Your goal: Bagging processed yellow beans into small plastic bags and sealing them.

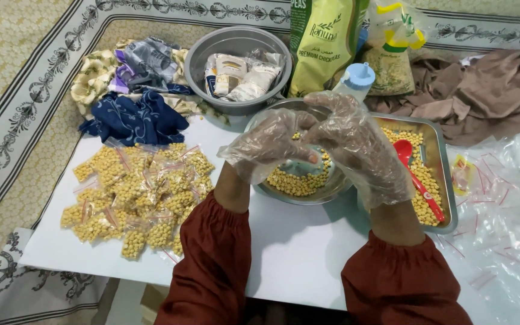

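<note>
Both my hands wear loose clear plastic gloves and meet above a round steel bowl (284, 194) of yellow chickpeas. My left hand (269, 144) and my right hand (356, 144) pinch something small between their fingertips, seemingly a small clear bag; I cannot tell for sure. A pile of small clear bags filled with chickpeas (139, 195) lies on the white table to the left. Right of the bowl sits a steel tray (443, 174) of chickpeas with a red spoon (416, 177) in it.
A grey bowl (200, 60) holding packets stands at the back, beside a green chickpea bag (323, 42) and a yellow-printed bag (392, 48). A blue-capped bottle (356, 78) pokes up behind my hands. Cloths lie at back left (133, 90) and back right (482, 90). Empty clear bags (501, 204) lie right.
</note>
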